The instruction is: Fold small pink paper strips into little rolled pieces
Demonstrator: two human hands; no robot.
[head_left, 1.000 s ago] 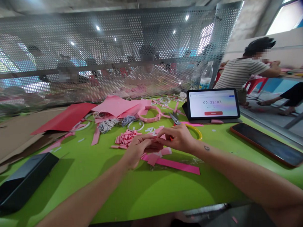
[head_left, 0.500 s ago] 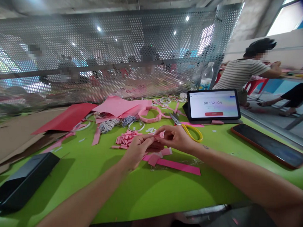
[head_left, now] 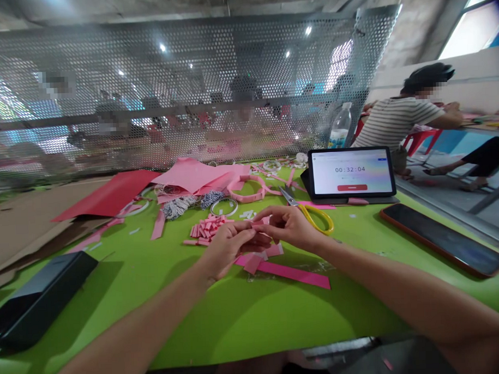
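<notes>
Left hand (head_left: 229,242) and right hand (head_left: 295,227) clamp their fingers on a small pink paper piece (head_left: 259,222), near a long, flat hot-pink paper strip (head_left: 295,275)

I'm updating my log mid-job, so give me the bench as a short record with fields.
Left hand: fingertips at a pink piece, mostly hidden by fingers
Right hand: pinching at the same piece, meeting the left
Beyond left hand: heap of small pink pieces
Nearer the person: bright pink strip, lying flat
Scissors: on the table, beyond the right hand, yellow handles
Tablet: propped up, showing 00:32:04
Far right: dark phone, lying flat
</notes>
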